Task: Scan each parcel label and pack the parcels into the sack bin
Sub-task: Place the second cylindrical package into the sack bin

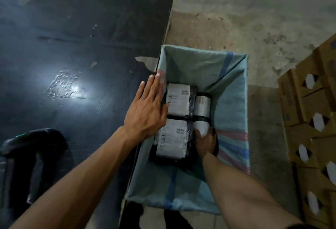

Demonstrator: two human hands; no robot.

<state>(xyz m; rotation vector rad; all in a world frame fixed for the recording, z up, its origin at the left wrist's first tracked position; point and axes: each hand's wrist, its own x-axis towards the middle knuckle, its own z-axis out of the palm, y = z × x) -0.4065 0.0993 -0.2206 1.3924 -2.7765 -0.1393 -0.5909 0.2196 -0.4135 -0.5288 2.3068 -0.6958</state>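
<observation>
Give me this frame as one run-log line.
phase: packing | right hand: in sack bin, gripping rolled parcel | left hand: flat, open, at bin rim | scanner: on table

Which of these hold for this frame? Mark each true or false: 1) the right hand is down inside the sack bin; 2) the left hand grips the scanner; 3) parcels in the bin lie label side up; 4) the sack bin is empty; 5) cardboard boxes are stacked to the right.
1) True: the right hand is in the sack bin, on a rolled parcel.
2) False: the left hand lies flat and open at the bin's edge; the scanner rests alone on the table.
3) True: flat parcels show white labels.
4) False: it holds several parcels.
5) True: cardboard boxes stand there.
</observation>
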